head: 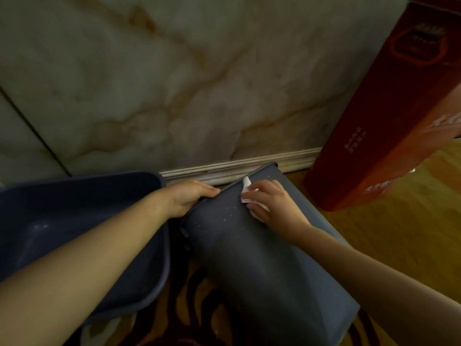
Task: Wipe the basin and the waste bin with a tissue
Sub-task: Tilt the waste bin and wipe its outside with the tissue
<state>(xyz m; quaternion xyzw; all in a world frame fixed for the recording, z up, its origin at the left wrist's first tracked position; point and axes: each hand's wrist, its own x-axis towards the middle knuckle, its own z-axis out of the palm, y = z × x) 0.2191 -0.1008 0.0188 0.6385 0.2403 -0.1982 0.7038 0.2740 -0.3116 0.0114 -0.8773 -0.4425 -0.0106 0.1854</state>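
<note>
Here, a waste bin (262, 258) tipped on its side on the floor, rim end toward the skirting board (224, 171). Just left of the bin, touching or nearly so, the basin (82, 233), open side up. Left hand (189, 196) curled shut over the bin's rim edge, steadying it. Right hand (269, 203) pressed flat on the bin's upper wall near that rim, fingers closed down on a crumpled white tissue (247, 186). Right of the bin, well apart, a tall red box (389, 126) leaning (contents not readable). Bin probably light, stiff plastic, smooth and prone to rolling; best gripped at the rim. Tissue soft, flimsy, likely to tear or shed (pale specks dot the wall); best kept bunched under the fingertips.
</note>
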